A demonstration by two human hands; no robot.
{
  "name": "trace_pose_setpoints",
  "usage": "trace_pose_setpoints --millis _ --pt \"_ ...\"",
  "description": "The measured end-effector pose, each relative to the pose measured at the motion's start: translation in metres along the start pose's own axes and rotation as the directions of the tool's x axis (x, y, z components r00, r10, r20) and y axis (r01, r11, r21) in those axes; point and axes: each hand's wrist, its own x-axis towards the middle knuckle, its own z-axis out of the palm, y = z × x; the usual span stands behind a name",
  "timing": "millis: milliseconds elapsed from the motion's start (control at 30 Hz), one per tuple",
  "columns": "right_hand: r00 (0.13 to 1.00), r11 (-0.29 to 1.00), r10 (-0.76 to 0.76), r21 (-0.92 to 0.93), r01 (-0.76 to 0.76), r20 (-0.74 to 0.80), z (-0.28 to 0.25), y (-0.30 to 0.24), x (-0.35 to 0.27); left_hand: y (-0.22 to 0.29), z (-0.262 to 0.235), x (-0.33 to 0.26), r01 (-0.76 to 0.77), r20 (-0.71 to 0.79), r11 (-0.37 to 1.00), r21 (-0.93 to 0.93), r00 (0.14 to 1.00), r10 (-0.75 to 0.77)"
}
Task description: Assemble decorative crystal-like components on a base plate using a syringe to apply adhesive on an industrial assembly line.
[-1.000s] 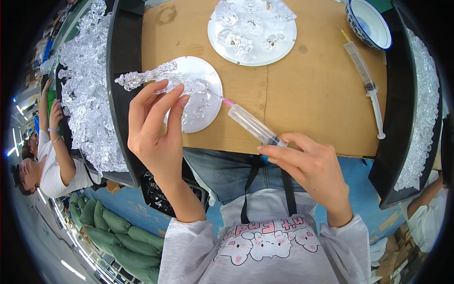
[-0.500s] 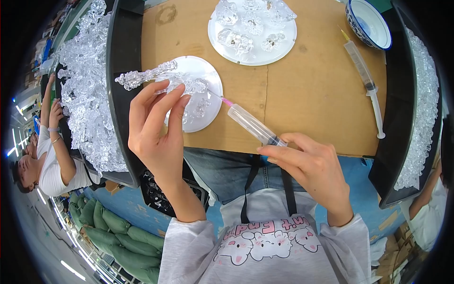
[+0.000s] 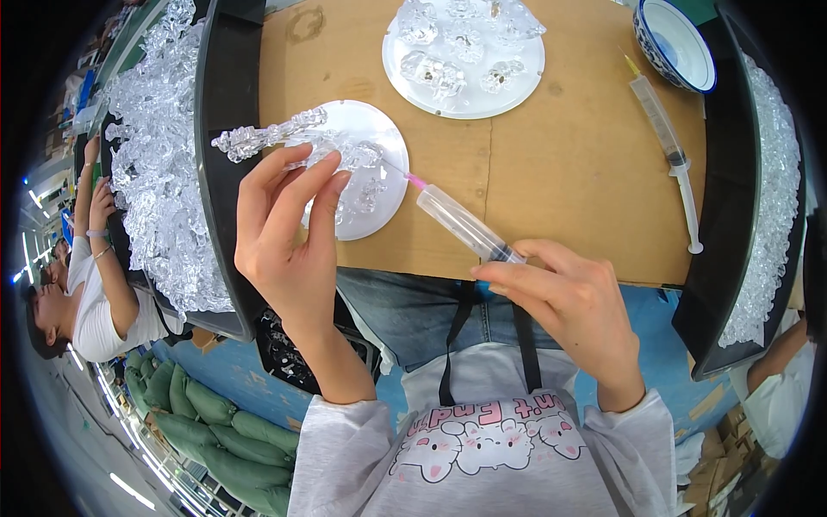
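Note:
My left hand (image 3: 289, 233) pinches a long clear crystal-like plastic piece (image 3: 267, 138) above a small white round plate (image 3: 379, 202). My right hand (image 3: 564, 297) grips a clear syringe (image 3: 461, 222) with a pink needle hub. Its tip points at the part of the clear piece by my left fingertips. Several small clear pieces lie on the plate under the fingers.
A larger round plate (image 3: 525, 90) with clear pieces sits further back on the brown tabletop (image 3: 568, 181). A second syringe (image 3: 668, 146) lies at right beside a blue-and-white bowl (image 3: 676, 43). Black trays (image 3: 220, 129) of clear parts flank both sides. Another person (image 3: 90, 293) sits at left.

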Motion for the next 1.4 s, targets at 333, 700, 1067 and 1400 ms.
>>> trace_pose_setpoints --millis 333,700,1067,1400 --pt "0.999 0.995 -0.006 -0.104 0.002 -0.039 -0.005 -0.004 -0.011 -0.001 -0.001 0.002 -0.006 -0.010 1.000 0.024 1.000 0.006" --pt "0.987 0.995 0.036 -0.083 -0.049 -0.158 -0.014 -0.002 -0.016 0.006 0.003 0.010 0.016 0.046 0.999 -0.033 0.999 -0.015" --pt "0.991 0.996 -0.034 -0.087 0.022 -0.133 -0.016 -0.006 -0.022 0.005 0.000 0.015 0.024 0.125 0.999 -0.041 0.992 -0.019" --pt "0.996 0.991 -0.027 -0.129 0.015 -0.090 -0.002 -0.011 -0.031 -0.009 0.011 0.004 0.028 0.004 0.979 -0.204 1.000 -0.028"
